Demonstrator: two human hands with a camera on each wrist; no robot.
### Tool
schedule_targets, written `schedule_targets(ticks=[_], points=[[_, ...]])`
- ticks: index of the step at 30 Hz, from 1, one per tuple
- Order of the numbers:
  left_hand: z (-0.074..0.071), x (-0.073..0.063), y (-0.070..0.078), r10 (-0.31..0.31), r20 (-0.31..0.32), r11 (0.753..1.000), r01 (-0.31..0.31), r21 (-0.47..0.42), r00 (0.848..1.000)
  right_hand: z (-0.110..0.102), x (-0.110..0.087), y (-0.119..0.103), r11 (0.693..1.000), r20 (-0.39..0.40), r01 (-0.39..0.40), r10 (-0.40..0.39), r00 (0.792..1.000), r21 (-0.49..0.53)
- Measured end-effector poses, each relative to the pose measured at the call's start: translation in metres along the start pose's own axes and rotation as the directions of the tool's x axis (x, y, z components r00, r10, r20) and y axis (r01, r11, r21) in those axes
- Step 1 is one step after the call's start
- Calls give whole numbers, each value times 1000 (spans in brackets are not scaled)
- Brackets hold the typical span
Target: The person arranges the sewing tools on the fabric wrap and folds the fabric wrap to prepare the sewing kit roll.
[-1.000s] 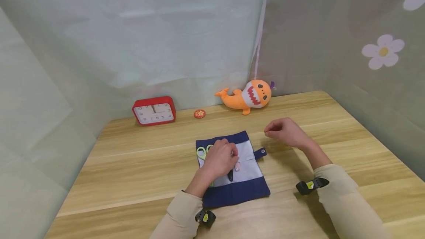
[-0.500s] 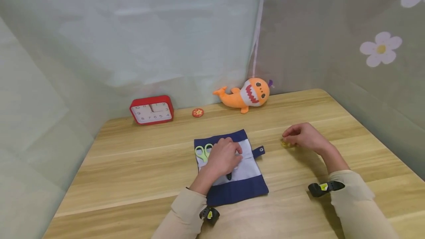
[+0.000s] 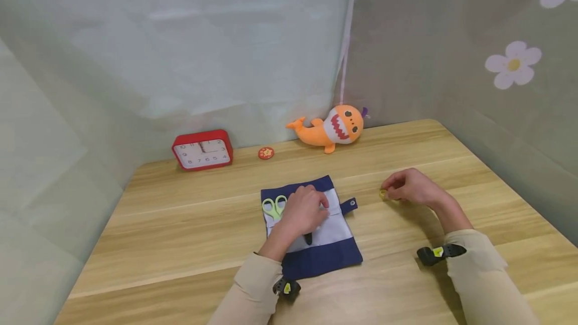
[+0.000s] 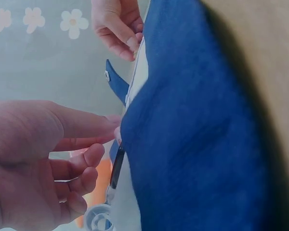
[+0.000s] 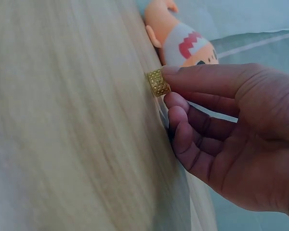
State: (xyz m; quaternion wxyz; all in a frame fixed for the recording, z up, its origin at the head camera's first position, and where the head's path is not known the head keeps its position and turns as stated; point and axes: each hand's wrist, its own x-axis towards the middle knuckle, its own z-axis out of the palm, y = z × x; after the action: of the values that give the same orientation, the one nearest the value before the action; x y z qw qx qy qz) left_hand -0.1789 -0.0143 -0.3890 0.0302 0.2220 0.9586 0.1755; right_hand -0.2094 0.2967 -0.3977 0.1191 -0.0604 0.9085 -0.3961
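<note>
My right hand (image 3: 414, 187) pinches a gold dimpled thimble (image 5: 158, 83) between thumb and index finger, low at the wooden table right of the pouch. Its other fingers are bent. My left hand (image 3: 301, 212) lies over an unfolded navy pouch (image 3: 322, 263) with a pale lining, fingers loosely curled. A gap shows between its thumb and index finger in the head view; nothing is plainly held there. Light green scissors (image 3: 274, 207) sit in the pouch at its left. Beside the left hand shows a slim black item (image 4: 117, 167), partly hidden.
A navy strap with a snap (image 3: 349, 205) sticks out from the pouch's right side. Along the back of the table (image 3: 180, 224) stand a red clock (image 3: 203, 150), a round red badge (image 3: 266, 153) and an orange shark plush (image 3: 331, 128).
My right hand has moved right and down towards the table, where the gold thimble now shows at its fingertips. The left hand's index finger and thumb have parted above the pouch.
</note>
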Motion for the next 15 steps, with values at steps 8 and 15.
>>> schedule_targets(ticks=[8,15], points=[[5,4,2,-4,23,999,3,37,1000,1,-1,-5,999,-2,-21,21,1000,-25],[7,6,4,-7,28,999,5,54,1000,2,-2,-5,1000,2,4,-3,1000,-20]])
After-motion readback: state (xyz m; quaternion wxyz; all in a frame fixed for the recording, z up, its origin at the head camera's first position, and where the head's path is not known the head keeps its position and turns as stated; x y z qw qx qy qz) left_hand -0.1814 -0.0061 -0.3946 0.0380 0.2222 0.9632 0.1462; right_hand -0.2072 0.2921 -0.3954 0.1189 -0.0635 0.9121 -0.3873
